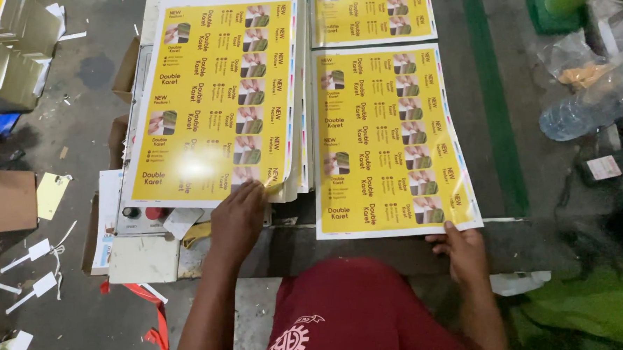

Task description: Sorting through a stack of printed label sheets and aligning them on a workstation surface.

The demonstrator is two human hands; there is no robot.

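A thick stack of glossy yellow printed sheets [210,95] lies on the left of the work surface. My left hand [238,217] rests at the stack's near right corner, fingertips pinching the corner of the top sheet. A single yellow printed sheet [387,137] lies flat to the right of the stack. My right hand [462,249] holds that sheet's near right edge, thumb on top. Another yellow sheet [371,11] lies beyond it at the top.
A green stripe [494,97] runs along the dark table at the right. A clear plastic bottle [588,107] and plastic bags lie far right. Paper scraps and white tags [32,268] litter the floor at left, beside a cardboard piece [4,201] and stacked cards [5,48].
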